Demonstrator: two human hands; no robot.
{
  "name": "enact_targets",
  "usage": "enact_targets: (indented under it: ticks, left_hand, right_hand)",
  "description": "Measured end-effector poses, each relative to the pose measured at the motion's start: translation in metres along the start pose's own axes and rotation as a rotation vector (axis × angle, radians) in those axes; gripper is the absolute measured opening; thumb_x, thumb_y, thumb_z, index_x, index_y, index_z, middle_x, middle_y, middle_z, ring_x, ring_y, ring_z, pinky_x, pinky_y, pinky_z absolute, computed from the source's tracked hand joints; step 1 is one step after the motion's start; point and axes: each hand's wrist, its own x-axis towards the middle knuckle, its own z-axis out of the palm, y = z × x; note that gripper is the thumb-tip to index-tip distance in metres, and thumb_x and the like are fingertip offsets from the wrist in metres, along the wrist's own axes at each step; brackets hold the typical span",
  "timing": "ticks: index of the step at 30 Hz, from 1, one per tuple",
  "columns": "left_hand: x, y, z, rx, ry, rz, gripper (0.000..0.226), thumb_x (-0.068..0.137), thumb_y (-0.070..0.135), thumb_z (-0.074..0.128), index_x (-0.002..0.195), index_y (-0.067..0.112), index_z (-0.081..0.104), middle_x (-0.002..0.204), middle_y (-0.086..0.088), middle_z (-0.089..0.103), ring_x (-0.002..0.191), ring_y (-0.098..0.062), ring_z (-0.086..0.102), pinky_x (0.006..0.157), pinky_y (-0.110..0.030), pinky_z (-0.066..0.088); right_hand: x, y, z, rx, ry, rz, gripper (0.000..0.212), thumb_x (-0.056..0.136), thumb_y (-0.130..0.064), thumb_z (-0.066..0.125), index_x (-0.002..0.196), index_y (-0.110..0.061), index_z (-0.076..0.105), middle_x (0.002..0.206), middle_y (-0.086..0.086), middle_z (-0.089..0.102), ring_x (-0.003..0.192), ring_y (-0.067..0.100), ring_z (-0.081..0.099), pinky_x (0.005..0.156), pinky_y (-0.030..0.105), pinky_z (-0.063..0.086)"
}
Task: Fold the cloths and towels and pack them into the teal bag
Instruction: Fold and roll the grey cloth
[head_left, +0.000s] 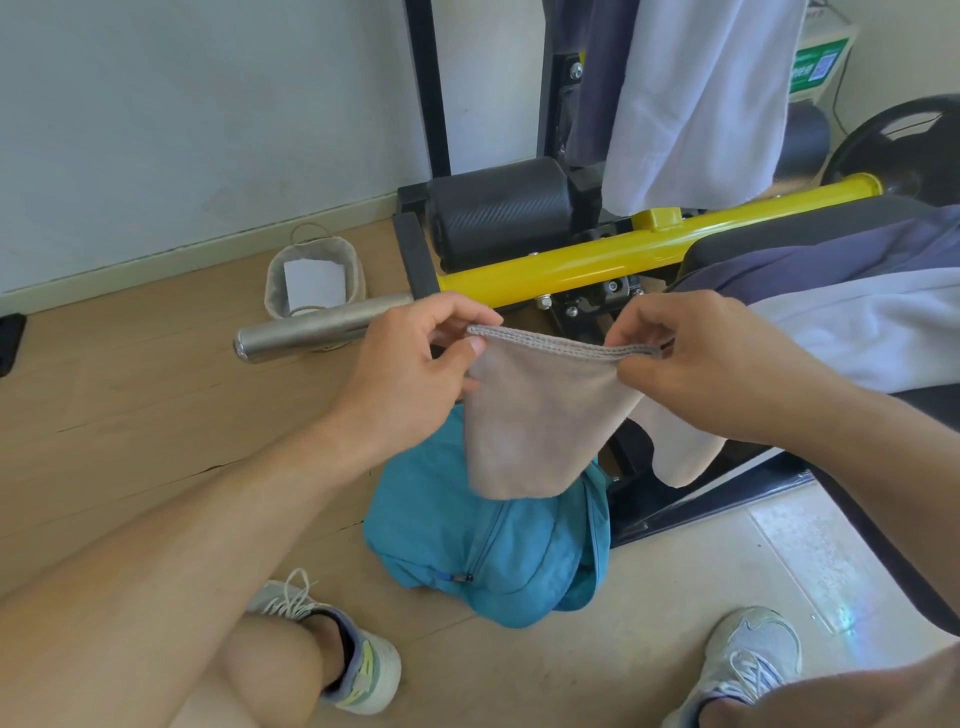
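A small beige cloth (535, 415) with a grey stitched hem hangs doubled over in mid-air. My left hand (415, 358) pinches its top left corner and my right hand (711, 364) pinches its top right corner. Directly beneath it the teal bag (483, 545) lies slumped on the floor, its zipper visible. A white towel (883, 327) and a dark blue cloth (810, 260) lie on the black bench at the right. Another white towel (701, 98) and a dark cloth (592, 78) hang from the rack above.
A yellow bar (571, 265) and a steel sleeve (311, 332) of the gym machine cross behind my hands. A small fabric basket (311, 280) stands by the wall. A black weight plate (904, 145) is at the far right. My shoes (358, 660) flank the bag.
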Motion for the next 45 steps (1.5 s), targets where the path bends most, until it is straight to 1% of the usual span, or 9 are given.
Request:
enact_targets:
  ticks: [7, 12, 18, 24, 27, 30, 35, 38, 45]
  left_hand:
    - [-0.005, 0.004, 0.002, -0.009, -0.047, 0.107, 0.024, 0.096, 0.004, 0.064, 0.11, 0.021, 0.07, 0.1, 0.001, 0.068, 0.096, -0.01, 0.067, 0.065, -0.023, 0.061]
    - [-0.008, 0.003, 0.006, 0.015, -0.137, 0.133, 0.027, 0.094, 0.004, 0.067, 0.113, 0.022, 0.071, 0.098, 0.005, 0.07, 0.094, -0.012, 0.068, 0.067, -0.027, 0.062]
    - [-0.012, 0.005, 0.012, 0.032, -0.177, 0.158, 0.027, 0.093, 0.008, 0.07, 0.115, 0.023, 0.069, 0.098, 0.01, 0.076, 0.093, -0.007, 0.071, 0.074, -0.027, 0.062]
    - [-0.008, 0.005, 0.005, 0.111, -0.096, 0.065, 0.023, 0.09, 0.03, 0.076, 0.111, 0.026, 0.069, 0.093, 0.011, 0.075, 0.089, -0.005, 0.071, 0.078, -0.04, 0.062]
    - [-0.007, 0.006, 0.006, 0.072, -0.12, -0.238, 0.03, 0.096, 0.044, 0.063, 0.093, 0.015, 0.072, 0.083, 0.001, 0.076, 0.081, -0.017, 0.075, 0.069, -0.042, 0.065]
    - [-0.012, 0.006, 0.017, -0.097, -0.311, -0.475, 0.054, 0.095, 0.058, 0.055, 0.094, 0.009, 0.077, 0.089, -0.005, 0.079, 0.085, -0.019, 0.077, 0.08, -0.043, 0.064]
    - [-0.016, 0.005, 0.022, -0.078, -0.29, -0.377, 0.052, 0.079, 0.074, 0.062, 0.098, 0.028, 0.079, 0.092, 0.005, 0.078, 0.088, -0.01, 0.074, 0.085, -0.036, 0.061]
    - [-0.012, 0.004, 0.014, 0.17, -0.222, -0.28, 0.049, 0.083, 0.069, 0.06, 0.085, 0.024, 0.076, 0.067, 0.013, 0.068, 0.059, -0.002, 0.06, 0.052, -0.016, 0.044]
    - [-0.005, -0.003, 0.001, 0.367, -0.116, -0.148, 0.027, 0.103, 0.039, 0.052, 0.101, 0.024, 0.075, 0.064, 0.013, 0.058, 0.059, -0.002, 0.051, 0.049, -0.012, 0.034]
  right_hand:
    - [0.0, 0.002, 0.003, -0.142, -0.192, -0.031, 0.019, 0.089, -0.017, 0.061, 0.1, -0.033, 0.058, 0.102, -0.016, 0.066, 0.075, 0.005, 0.06, 0.057, 0.014, 0.04]
    - [-0.004, -0.005, 0.019, -0.024, -0.271, -0.153, 0.064, 0.087, -0.04, 0.071, 0.142, -0.041, 0.038, 0.126, -0.02, 0.057, 0.11, 0.002, 0.053, 0.082, 0.012, 0.04]
    - [-0.004, -0.015, 0.044, -0.1, -0.019, -0.201, 0.046, 0.086, -0.069, 0.056, 0.121, -0.04, 0.059, 0.087, -0.017, 0.062, 0.074, 0.005, 0.055, 0.062, 0.03, 0.043]
    - [0.001, -0.012, 0.042, -0.117, 0.031, -0.182, 0.025, 0.091, -0.058, 0.058, 0.098, -0.035, 0.067, 0.076, -0.012, 0.064, 0.073, 0.01, 0.058, 0.061, 0.034, 0.045]
    - [0.004, -0.009, 0.046, -0.082, 0.084, -0.15, 0.019, 0.092, -0.051, 0.063, 0.092, -0.033, 0.068, 0.076, -0.012, 0.066, 0.073, 0.01, 0.059, 0.063, 0.034, 0.046]
    - [0.002, -0.012, 0.053, 0.117, 0.089, -0.082, 0.015, 0.091, -0.045, 0.065, 0.087, -0.031, 0.069, 0.075, -0.012, 0.068, 0.072, 0.006, 0.062, 0.061, 0.025, 0.047]
    - [-0.008, -0.026, 0.058, 0.459, -0.168, -0.088, 0.019, 0.088, -0.036, 0.068, 0.106, -0.034, 0.074, 0.093, -0.016, 0.075, 0.081, 0.008, 0.072, 0.071, 0.033, 0.062]
    - [-0.011, -0.026, 0.056, 0.454, -0.312, -0.097, 0.036, 0.089, -0.019, 0.073, 0.123, -0.032, 0.068, 0.114, -0.025, 0.071, 0.082, 0.004, 0.073, 0.084, 0.033, 0.06]
    - [0.002, -0.015, 0.057, 0.569, -0.307, -0.073, 0.058, 0.092, 0.002, 0.064, 0.14, -0.031, 0.059, 0.118, -0.009, 0.073, 0.096, 0.008, 0.073, 0.082, 0.034, 0.063]
